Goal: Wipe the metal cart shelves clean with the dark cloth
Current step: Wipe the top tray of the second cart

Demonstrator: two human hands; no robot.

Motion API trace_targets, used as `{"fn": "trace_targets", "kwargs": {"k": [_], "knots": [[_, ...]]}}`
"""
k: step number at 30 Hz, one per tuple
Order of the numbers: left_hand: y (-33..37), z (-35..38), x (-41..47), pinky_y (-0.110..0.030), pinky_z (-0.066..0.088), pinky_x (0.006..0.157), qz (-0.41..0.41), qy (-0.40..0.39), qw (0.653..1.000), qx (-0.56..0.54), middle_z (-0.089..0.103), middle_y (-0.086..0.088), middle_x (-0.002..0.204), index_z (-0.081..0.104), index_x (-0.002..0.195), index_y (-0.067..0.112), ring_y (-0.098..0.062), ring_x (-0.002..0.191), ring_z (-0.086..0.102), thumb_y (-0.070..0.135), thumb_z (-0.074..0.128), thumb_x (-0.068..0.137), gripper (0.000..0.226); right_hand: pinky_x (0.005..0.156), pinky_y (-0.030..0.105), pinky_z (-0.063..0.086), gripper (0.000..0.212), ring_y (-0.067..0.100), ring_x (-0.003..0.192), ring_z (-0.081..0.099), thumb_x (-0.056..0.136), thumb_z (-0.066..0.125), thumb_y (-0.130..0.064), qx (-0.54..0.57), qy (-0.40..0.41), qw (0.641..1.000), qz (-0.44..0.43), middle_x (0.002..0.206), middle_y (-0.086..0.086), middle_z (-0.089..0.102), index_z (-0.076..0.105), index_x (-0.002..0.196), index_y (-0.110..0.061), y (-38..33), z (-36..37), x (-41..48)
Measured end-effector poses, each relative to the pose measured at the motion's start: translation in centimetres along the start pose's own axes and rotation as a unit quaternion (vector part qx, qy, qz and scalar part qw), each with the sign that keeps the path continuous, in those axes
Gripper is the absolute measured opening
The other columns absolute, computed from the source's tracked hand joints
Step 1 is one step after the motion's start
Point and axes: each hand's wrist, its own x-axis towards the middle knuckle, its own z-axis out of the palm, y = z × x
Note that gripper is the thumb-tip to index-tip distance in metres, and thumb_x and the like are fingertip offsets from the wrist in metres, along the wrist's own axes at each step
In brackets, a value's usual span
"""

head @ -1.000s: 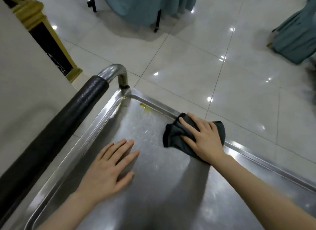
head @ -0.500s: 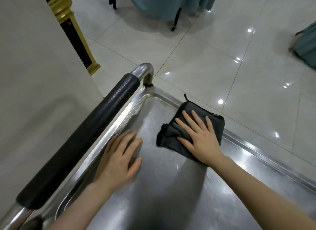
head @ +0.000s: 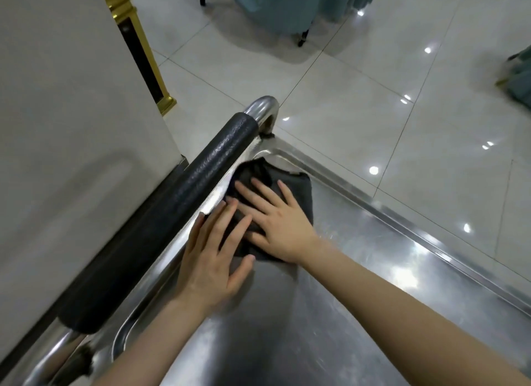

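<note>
A: What surface is showing, and what room?
B: A steel cart shelf (head: 344, 314) is standing over glossy floor tiles (head: 359, 104).
A: How many things?
B: One dark cloth (head: 298, 190) is lying in the shelf's far corner beside one padded handle (head: 172, 213); left hand (head: 212, 259) and right hand (head: 278, 222) are pressing it, fingers straight.

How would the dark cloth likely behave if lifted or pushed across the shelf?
Probably floppy: the dark cloth lies creased and bunched under the right hand. Likely slides easily, since the metal shelf looks smooth and shiny.
</note>
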Motion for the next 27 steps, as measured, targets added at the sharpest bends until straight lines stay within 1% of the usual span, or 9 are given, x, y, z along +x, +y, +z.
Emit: {"fn": "trace_targets", "kwargs": {"k": [2, 6, 7, 9, 12, 15, 17, 20, 27], "knots": [[0.0, -0.1, 0.2, -0.046, 0.011, 0.121, 0.0, -0.011, 1.0, 0.006, 0.028, -0.009, 0.157, 0.042, 0.145, 0.017, -0.027, 0.146, 0.027, 0.044, 0.047, 0.092, 0.06, 0.119, 0.053, 0.01, 0.062, 0.018, 0.151, 0.01, 0.096, 0.029, -0.062, -0.01, 0.001, 1.0, 0.02, 0.163, -0.009, 0.012, 0.019, 0.153, -0.04, 1.2, 0.1, -2.7], [0.0, 0.3, 0.7, -0.042, 0.006, 0.122, -0.011, -0.029, 1.0, 0.006, 0.021, -0.006, 0.16, 0.033, 0.149, 0.021, -0.024, 0.148, 0.02, 0.048, 0.039, 0.096, 0.061, 0.12, 0.053, 0.002, 0.061, 0.016, 0.151, 0.001, 0.096, 0.023, -0.064, 0.002, 0.011, 0.97, 0.244, 0.163, -0.012, 0.005, 0.014, 0.153, -0.044, 3.9, -0.4, -1.9], [-0.1, 0.4, 0.8, -0.042, 0.006, 0.122, -0.019, -0.031, 0.999, 0.006, 0.019, -0.006, 0.161, 0.031, 0.15, 0.021, -0.023, 0.149, 0.018, 0.049, 0.038, 0.096, 0.061, 0.119, 0.053, 0.0, 0.061, 0.016, 0.151, 0.0, 0.097, 0.024, -0.063, 0.008, 0.02, 0.962, 0.273, 0.163, -0.013, 0.004, 0.014, 0.153, -0.044, 3.7, -0.4, -0.5], [-0.2, 0.5, 0.7, -0.042, 0.007, 0.122, -0.032, -0.026, 0.999, 0.004, 0.02, -0.008, 0.161, 0.031, 0.15, 0.021, -0.024, 0.149, 0.017, 0.049, 0.038, 0.096, 0.061, 0.119, 0.055, 0.001, 0.061, 0.017, 0.151, 0.0, 0.097, 0.028, -0.061, 0.022, 0.032, 0.963, 0.265, 0.164, -0.012, 0.006, 0.015, 0.153, -0.043, 1.8, -0.2, 2.5], [-0.3, 0.2, 0.5, -0.043, 0.01, 0.121, -0.043, -0.004, 0.999, 0.007, 0.026, -0.012, 0.158, 0.034, 0.147, 0.018, -0.027, 0.147, 0.021, 0.048, 0.04, 0.095, 0.06, 0.118, 0.059, 0.005, 0.062, 0.022, 0.151, 0.001, 0.096, 0.033, -0.057, 0.028, 0.018, 0.988, 0.148, 0.164, -0.007, 0.007, 0.014, 0.153, -0.04, -2.0, 0.1, 4.8], [0.0, -0.2, 0.2, -0.041, 0.013, 0.121, -0.055, -0.004, 0.998, -0.003, 0.028, -0.012, 0.157, 0.037, 0.145, 0.015, -0.025, 0.147, 0.021, 0.045, 0.042, 0.095, 0.059, 0.12, 0.056, 0.001, 0.063, 0.022, 0.151, 0.001, 0.095, 0.032, -0.055, 0.018, -0.007, 0.999, 0.039, 0.164, -0.007, 0.007, 0.014, 0.154, -0.038, -2.9, 0.0, 2.4], [0.3, -0.2, 0.3, -0.036, 0.015, 0.12, -0.032, -0.021, 0.999, -0.012, 0.027, -0.009, 0.158, 0.039, 0.146, 0.014, -0.022, 0.147, 0.021, 0.045, 0.042, 0.095, 0.06, 0.12, 0.053, 0.003, 0.064, 0.019, 0.151, 0.002, 0.094, 0.029, -0.057, 0.024, -0.014, 0.998, 0.057, 0.164, -0.008, 0.007, 0.017, 0.154, -0.037, -2.2, 0.2, -0.7], [0.5, 0.2, 0.6, -0.043, 0.014, 0.121, 0.019, -0.051, 0.998, -0.011, 0.027, -0.008, 0.158, 0.042, 0.145, 0.015, -0.025, 0.148, 0.021, 0.046, 0.045, 0.093, 0.061, 0.12, 0.051, 0.007, 0.064, 0.016, 0.151, 0.002, 0.094, 0.029, -0.059, 0.016, -0.012, 0.989, 0.147, 0.164, -0.01, 0.005, 0.016, 0.154, -0.04, -0.4, 0.1, -2.5], [0.2, 0.7, 0.8, -0.048, 0.028, 0.117, -0.03, -0.133, 0.99, 0.029, 0.023, -0.005, 0.16, 0.037, 0.149, 0.019, -0.023, 0.148, 0.021, 0.048, 0.037, 0.095, 0.061, 0.12, 0.051, 0.001, 0.061, 0.015, 0.151, 0.0, 0.098, 0.028, -0.061, 0.022, 0.004, 0.974, 0.224, 0.164, -0.01, 0.007, 0.016, 0.154, -0.041, 3.3, -0.9, 2.2]]}}
